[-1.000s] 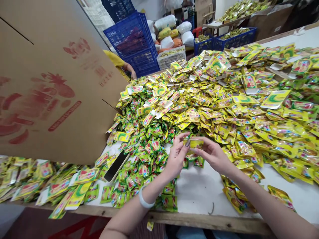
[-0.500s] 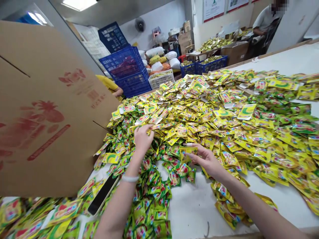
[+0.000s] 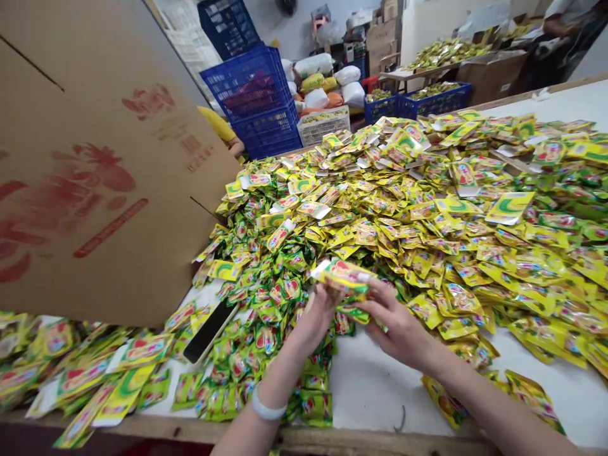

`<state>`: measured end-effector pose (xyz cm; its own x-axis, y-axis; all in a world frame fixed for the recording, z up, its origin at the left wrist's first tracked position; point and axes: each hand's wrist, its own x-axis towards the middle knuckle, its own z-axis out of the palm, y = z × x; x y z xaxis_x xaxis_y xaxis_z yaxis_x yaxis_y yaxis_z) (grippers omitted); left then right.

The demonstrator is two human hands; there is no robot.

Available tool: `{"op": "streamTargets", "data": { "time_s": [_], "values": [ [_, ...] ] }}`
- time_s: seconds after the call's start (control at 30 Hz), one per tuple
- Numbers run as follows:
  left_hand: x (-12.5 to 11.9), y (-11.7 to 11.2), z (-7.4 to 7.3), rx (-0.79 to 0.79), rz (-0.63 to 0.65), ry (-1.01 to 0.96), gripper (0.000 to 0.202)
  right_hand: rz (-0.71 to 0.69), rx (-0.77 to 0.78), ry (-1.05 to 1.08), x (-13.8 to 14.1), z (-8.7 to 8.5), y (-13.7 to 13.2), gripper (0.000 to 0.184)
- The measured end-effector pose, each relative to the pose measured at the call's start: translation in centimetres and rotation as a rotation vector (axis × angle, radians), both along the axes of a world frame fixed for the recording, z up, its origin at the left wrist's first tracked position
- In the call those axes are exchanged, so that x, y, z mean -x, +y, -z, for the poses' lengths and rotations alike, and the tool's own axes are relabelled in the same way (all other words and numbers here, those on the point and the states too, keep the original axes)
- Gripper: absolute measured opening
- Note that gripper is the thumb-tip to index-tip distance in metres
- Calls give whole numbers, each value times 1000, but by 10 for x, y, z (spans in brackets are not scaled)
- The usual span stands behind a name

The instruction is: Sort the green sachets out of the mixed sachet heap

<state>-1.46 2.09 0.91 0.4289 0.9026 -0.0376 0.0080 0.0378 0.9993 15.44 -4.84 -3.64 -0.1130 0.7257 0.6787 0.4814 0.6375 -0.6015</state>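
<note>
A small flat yellow carton (image 3: 342,273) with a white flap and watermelon print is raised above the pile. My left hand (image 3: 316,318), a pale bangle on its wrist, grips the carton's left end from below. At its right end, my right hand (image 3: 396,326) has fingers closed on the carton and on a green sachet (image 3: 354,313) just under it; blur hides whether the sachet is partly inside. Loose green sachets (image 3: 266,339) lie below my left hand. Yellow sachets (image 3: 475,269) are heaped to the right of my right hand.
A large brown cardboard box (image 3: 104,164) stands at left, with a black phone (image 3: 211,330) beside it. More flat cartons (image 3: 135,380) lie at the table's front left. Blue crates (image 3: 256,95) and a person's arm (image 3: 232,142) are behind; another person (image 3: 565,31) is at far right.
My left hand has come right and nearer from the pile, now with a carton. Both hands have met at it. The view has tilted down.
</note>
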Motion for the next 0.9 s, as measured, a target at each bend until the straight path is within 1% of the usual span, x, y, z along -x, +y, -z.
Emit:
{"op": "streamTargets", "data": {
  "time_s": [0.03,0.07,0.1,0.13,0.17,0.2,0.23,0.3,0.37,0.4,0.43,0.47,0.53,0.6,0.63,0.73,0.83,0.9],
  "values": [
    [1,-1,3,137,26,-88,82,-45,1,-104,5,2,-2,27],
    [2,-1,5,228,16,-165,73,-92,-4,-195,8,1,-5,29],
    [4,-1,5,280,-15,-231,61,-131,-15,-247,11,-2,-8,29],
    [7,1,5,305,-37,-279,50,-158,-28,-239,12,-7,-10,27],
    [10,2,4,317,-38,-305,44,-174,-29,-173,12,-13,-12,25],
    [13,2,2,322,-23,-307,42,-183,-7,-60,10,-19,-12,22],
    [15,1,0,318,9,-277,42,-190,42,78,6,-24,-13,19],
    [14,-4,-2,297,100,-161,43,-187,205,366,-5,-28,-11,14],
    [9,-13,-1,283,211,-55,42,-168,380,606,-15,-24,-9,14],
    [5,-17,0,279,263,-18,43,-158,440,694,-18,-20,-8,15],
    [1,-21,1,277,316,13,44,-150,472,752,-20,-16,-7,16],
    [-2,-25,3,272,359,40,46,-145,466,772,-21,-14,-6,16],
    [-7,-28,6,261,401,87,46,-137,367,694,-21,-13,-5,15],
    [-8,-29,7,259,412,120,44,-130,264,520,-20,-19,-3,12],
    [-8,-29,7,253,409,136,42,-133,240,420,-21,-22,-3,10],
    [-6,-26,5,201,404,191,37,-137,237,184,-26,-28,-2,8],
    [-6,-24,4,164,456,234,32,-128,217,77,-30,-28,-3,8],
    [-6,-24,4,153,504,260,28,-175,245,34,-32,-27,-3,10]
  ]
}}
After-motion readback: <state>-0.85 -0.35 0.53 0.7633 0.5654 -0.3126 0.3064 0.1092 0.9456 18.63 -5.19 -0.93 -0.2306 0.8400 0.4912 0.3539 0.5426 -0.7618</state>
